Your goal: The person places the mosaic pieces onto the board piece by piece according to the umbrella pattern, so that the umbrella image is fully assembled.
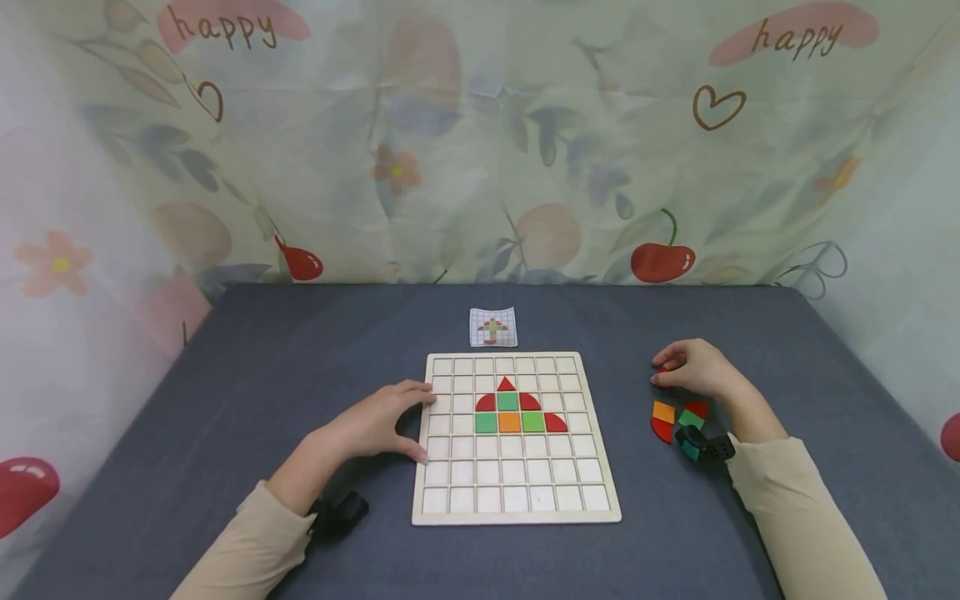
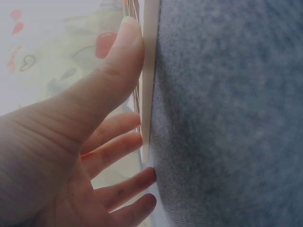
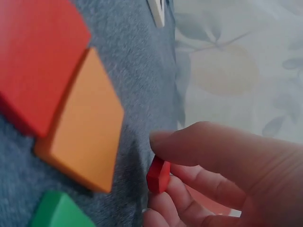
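Observation:
A pale wooden grid board [image 1: 517, 483] lies on the dark table. On its squares, red, green and orange blocks form a cluster topped by a red triangle [image 1: 506, 384]. My left hand [image 1: 378, 421] spreads its thumb and fingers along the board's left edge; the left wrist view shows the thumb [image 2: 125, 52] against the rim. Off to the right of the board, my right hand [image 1: 699, 368] pinches a small red block [image 3: 158, 175] between thumb and fingers, close over the table. The fingers hide part of that block's outline.
Near the right wrist lie loose blocks: an orange square [image 1: 663, 412], a red curved piece [image 1: 662, 430], a green one [image 1: 692, 419] and others partly under the black wrist strap [image 1: 716, 447]. Behind the board sits a small pattern card [image 1: 492, 327]. A printed curtain [image 1: 480, 167] hangs beyond the table.

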Motion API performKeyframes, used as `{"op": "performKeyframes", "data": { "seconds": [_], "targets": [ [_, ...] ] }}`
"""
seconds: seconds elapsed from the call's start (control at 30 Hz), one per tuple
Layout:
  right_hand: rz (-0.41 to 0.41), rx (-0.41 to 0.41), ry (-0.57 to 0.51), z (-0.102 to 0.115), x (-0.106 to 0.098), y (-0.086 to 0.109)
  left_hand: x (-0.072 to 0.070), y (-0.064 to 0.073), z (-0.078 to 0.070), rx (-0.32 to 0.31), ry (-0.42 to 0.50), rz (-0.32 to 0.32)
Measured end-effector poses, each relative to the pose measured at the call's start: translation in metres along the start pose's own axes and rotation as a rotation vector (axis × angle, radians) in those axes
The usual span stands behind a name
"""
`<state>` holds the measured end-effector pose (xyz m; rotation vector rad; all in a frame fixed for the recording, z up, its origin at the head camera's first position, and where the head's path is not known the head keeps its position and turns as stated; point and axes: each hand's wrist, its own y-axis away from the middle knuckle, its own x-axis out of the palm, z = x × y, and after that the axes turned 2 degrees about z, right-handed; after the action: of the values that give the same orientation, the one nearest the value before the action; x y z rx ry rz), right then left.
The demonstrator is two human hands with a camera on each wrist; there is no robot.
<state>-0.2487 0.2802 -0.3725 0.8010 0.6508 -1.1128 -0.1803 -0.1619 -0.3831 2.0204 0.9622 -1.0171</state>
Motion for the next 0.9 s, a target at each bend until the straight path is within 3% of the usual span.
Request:
{"op": "performKeyframes", "data": {
  "seconds": [0.6,0.77,0.9],
  "targets": [
    [-0.071,-0.102,-0.002,0.034,0.011,0.012,0.000,0.001,-0.001,-0.007,0.011,0.001],
    [-0.025,-0.089,-0.083,0.046,0.017,0.015,0.000,0.000,0.000,0.000,0.004,-0.003],
    [0.010,-0.130,-0.134,0.055,0.022,0.017,0.000,0.000,0.001,0.006,0.003,-0.003]
  ]
}}
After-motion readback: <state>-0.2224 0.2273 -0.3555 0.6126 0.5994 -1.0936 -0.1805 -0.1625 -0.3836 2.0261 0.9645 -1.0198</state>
